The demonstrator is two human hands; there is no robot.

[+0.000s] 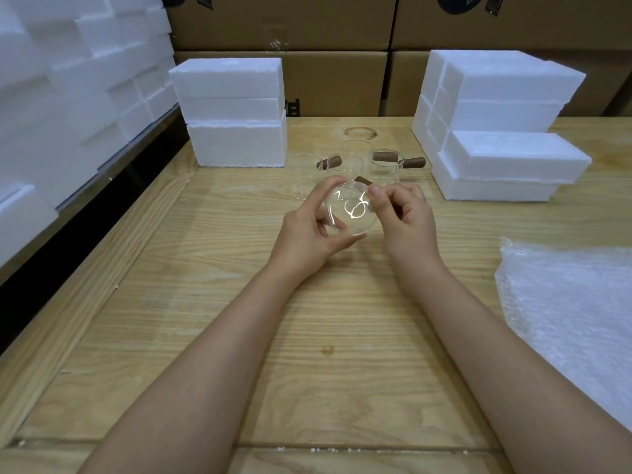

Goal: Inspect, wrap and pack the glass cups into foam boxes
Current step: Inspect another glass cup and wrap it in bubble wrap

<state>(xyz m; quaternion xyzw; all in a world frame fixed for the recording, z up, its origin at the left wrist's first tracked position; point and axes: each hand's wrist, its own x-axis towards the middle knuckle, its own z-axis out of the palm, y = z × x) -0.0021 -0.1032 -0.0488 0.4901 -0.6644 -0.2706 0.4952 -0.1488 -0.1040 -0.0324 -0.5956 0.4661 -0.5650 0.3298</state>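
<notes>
The glass cup [349, 210] sits in our two hands above the middle of the bench [307, 354], tipped so one round end faces us; we judge this suits checking it for flaws. In the head view, our left hand [307, 230] curls round its side and carries it. Our right hand [403, 213] pinches it beside the wooden handle [363, 181], probably to turn it. The other cups [383, 165] wait behind, between the foam boxes [506, 155]. The bubble wrap [574, 309] lies on our right, ready for wrapping.

place: packing warehouse | cartons [284, 22], foam boxes [236, 97] (stacked), bubble wrap [574, 302]
</notes>
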